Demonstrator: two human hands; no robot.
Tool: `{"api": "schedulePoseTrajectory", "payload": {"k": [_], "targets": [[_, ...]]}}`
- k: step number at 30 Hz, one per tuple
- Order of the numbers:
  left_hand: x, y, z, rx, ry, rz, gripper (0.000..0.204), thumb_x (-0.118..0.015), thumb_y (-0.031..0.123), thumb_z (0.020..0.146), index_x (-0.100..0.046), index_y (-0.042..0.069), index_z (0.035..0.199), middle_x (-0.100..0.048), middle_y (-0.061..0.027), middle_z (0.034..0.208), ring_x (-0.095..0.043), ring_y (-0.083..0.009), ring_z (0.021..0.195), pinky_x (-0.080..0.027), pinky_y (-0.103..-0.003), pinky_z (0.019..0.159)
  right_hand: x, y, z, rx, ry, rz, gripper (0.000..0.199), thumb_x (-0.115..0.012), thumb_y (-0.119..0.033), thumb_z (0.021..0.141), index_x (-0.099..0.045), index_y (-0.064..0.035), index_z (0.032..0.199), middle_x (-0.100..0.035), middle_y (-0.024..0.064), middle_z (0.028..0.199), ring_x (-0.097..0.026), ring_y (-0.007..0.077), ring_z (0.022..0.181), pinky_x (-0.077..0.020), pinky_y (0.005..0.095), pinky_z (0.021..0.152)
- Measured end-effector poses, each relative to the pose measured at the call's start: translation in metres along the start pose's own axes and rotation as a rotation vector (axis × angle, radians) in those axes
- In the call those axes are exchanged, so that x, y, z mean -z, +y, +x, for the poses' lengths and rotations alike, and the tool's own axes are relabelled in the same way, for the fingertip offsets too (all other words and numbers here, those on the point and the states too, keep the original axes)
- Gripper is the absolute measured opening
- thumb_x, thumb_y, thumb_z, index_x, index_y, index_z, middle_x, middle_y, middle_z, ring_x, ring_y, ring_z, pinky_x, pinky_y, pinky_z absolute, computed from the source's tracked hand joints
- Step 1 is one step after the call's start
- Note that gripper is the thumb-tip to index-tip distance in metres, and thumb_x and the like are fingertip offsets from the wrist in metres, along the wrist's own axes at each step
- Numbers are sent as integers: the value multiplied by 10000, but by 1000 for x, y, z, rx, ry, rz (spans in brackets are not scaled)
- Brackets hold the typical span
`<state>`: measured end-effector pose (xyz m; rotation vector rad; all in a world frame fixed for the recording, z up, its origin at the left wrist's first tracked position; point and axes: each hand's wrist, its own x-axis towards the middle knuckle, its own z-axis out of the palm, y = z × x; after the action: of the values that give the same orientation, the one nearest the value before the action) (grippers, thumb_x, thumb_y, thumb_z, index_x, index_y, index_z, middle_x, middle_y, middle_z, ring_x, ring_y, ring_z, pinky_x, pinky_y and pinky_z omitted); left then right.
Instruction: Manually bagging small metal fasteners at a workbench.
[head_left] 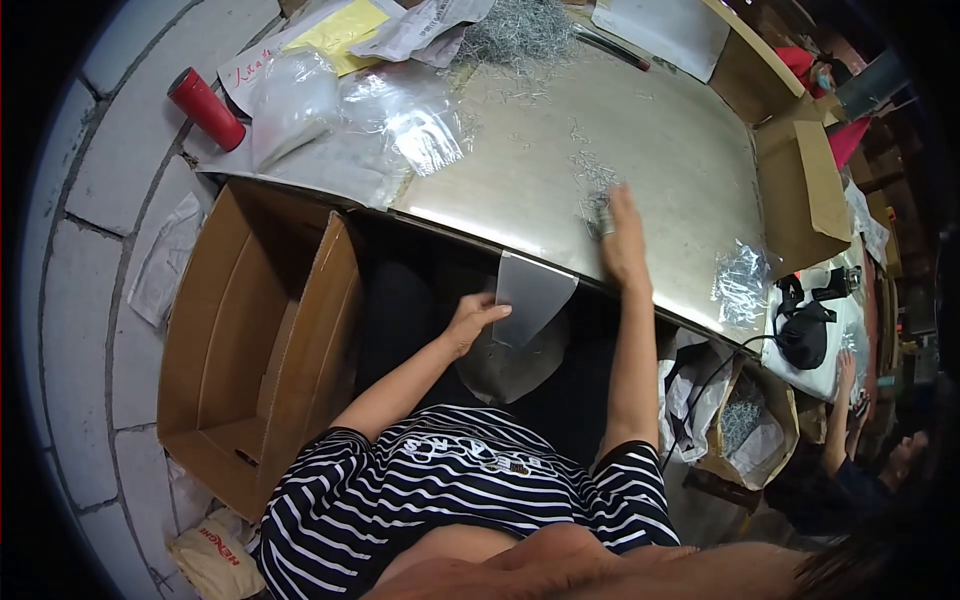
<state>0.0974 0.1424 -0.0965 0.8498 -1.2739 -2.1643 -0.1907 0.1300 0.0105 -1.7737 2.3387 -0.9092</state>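
Note:
My left hand (474,322) grips a translucent plastic bag (537,295) below the near edge of the metal-topped table (670,160). The bag's upper rim meets that edge. Over the tabletop, my right hand (627,240) is open with its fingers stretched out, side-on beside a loose trail of small thin metal pieces (592,172). Whether it touches them I cannot tell. A large heap of similar metal pieces (520,35) lies at the far side of the table.
Clear plastic bags (415,115) and a red cylinder (206,109) occupy the table's left end. An open cardboard box (230,330) stands below at left. On the right are a cardboard piece (800,190), a small packed bag (742,283), a black device (805,335) and other people.

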Motion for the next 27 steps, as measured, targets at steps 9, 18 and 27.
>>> {"api": "schedulePoseTrajectory", "payload": {"k": [9,18,27], "targets": [[63,-32,-4,463,-324,-464,903,-252,731,914,-641,-67,1078,-691,-191,1016,-690,-261,857,-550,-360,803,38,-97,-100,-72,-39,395,501,-582,-58,913,-424,-10,1385,-470,226,1397,-443,343,1316,-359,375,1078],[30,-48,-13,239,-588,-466,653,-575,403,927,-452,-75,1354,-520,-210,1358,-500,-299,1274,-357,-394,1098,38,-89,-167,-225,19,523,319,-554,56,877,-598,3,1188,-655,148,1139,-631,231,1069,-470,306,928],[3,-5,-34,306,-405,-174,552,-751,17,744,-547,-19,1255,-641,-89,1157,-639,-163,999,-554,-294,821,2,-105,-187,-66,-96,533,459,-527,111,810,-540,-12,1252,-583,190,1228,-567,346,1140,-456,367,969]]}}
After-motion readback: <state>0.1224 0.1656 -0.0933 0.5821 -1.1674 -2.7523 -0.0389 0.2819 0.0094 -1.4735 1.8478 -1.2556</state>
